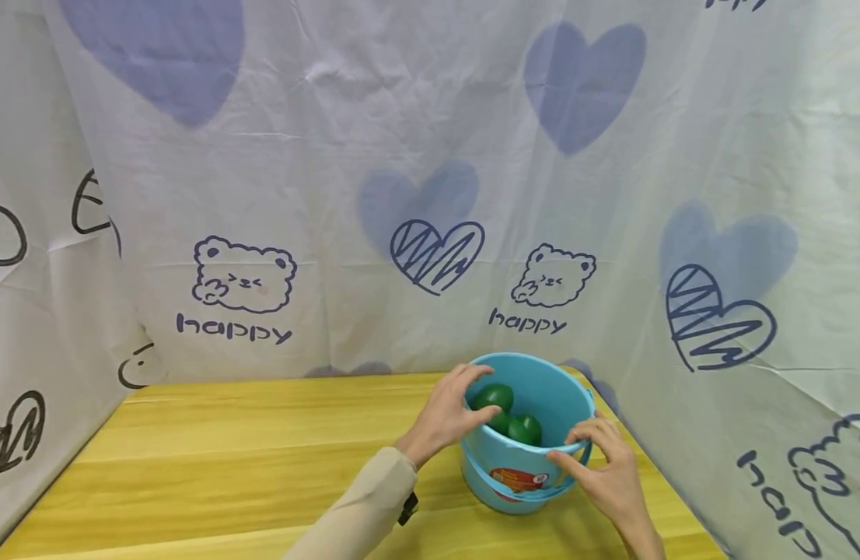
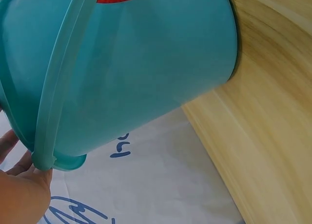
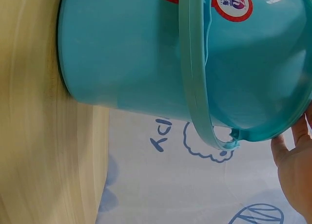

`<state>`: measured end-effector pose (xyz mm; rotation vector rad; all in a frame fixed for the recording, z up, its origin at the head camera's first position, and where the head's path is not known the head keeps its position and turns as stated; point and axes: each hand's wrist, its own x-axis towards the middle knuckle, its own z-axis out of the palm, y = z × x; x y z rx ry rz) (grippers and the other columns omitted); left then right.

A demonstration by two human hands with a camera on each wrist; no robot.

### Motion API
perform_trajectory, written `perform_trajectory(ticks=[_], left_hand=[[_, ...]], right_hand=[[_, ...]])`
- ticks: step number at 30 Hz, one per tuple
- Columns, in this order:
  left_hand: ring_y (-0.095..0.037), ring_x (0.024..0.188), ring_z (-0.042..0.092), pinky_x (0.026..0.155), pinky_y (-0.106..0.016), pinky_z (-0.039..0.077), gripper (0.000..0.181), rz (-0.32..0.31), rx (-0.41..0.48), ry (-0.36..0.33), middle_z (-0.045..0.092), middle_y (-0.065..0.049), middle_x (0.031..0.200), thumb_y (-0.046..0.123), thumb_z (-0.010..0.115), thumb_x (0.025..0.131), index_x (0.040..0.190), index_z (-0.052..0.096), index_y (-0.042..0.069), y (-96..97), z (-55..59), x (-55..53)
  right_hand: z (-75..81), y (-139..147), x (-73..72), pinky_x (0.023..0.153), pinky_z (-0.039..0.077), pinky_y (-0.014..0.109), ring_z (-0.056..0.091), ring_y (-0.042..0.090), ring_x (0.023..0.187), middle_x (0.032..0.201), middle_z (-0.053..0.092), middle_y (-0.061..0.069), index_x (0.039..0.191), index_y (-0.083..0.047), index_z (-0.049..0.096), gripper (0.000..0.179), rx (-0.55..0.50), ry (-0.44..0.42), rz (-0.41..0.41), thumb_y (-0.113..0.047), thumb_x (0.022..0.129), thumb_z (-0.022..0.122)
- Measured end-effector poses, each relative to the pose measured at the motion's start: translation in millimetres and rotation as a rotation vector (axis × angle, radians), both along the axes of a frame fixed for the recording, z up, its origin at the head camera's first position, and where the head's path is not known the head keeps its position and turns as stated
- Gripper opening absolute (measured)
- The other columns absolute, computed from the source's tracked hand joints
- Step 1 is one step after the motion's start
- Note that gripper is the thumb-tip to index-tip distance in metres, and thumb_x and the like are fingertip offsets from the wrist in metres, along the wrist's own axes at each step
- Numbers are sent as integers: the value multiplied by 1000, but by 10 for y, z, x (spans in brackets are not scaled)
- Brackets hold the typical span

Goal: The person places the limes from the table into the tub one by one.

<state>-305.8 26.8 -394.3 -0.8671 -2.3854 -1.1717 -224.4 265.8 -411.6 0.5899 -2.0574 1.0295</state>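
A light blue plastic bucket [image 1: 503, 459] stands on the wooden table, with its handle [image 1: 515, 495] hanging down across the front. Inside lie several dark green, smooth, rounded pieces [image 1: 524, 428] that look like avocados. At the rim's left side, my left hand [image 1: 444, 412] holds on, fingers and thumb bent over the edge. My right hand [image 1: 608, 463] pinches the front-right rim, thumb outside and fingers over the edge. In the right wrist view, the right hand [image 3: 296, 175] touches the rim beside the handle joint. The left wrist view shows fingers at the rim near the other joint.
The yellow wood-grain table [image 1: 262, 443] extends to the left of the bucket. White drapes [image 1: 318, 155] printed with hearts and bears hang behind it and on both sides. The bucket stands near the table's right edge.
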Motion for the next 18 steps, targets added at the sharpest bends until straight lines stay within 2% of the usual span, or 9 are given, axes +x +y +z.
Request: perform_trajectory(ticks=[4,10,15,18], left_hand=[[-23,120,57,100,-42,49,49,8,-8,19,59,-7,132,27,74,88,131,58,10,-21,-16,14],[-22,117,59,100,-38,50,38,-1,28,74,62,-5,127,25,70,91,126,63,9,-83,-45,44],[-20,118,59,99,-38,50,36,12,60,84,62,-5,128,23,69,92,125,64,10,-180,-106,105],[-19,121,58,101,-40,50,38,11,74,79,61,-5,130,24,69,92,127,64,11,-255,-147,143]], right_hand=[[-109,54,-85,115,21,14,48,10,93,83,60,5,79,-6,64,34,-4,-19,-6,9,59,87],[-245,131,-218,116,22,17,48,7,94,85,61,0,80,-14,65,36,4,21,2,6,61,88],[-219,94,-213,117,24,20,49,3,95,87,61,-8,81,-24,64,28,23,-20,-75,-5,74,84],[-191,36,-191,108,32,18,49,1,94,87,61,-9,81,-26,65,23,15,-48,-141,-10,79,81]])
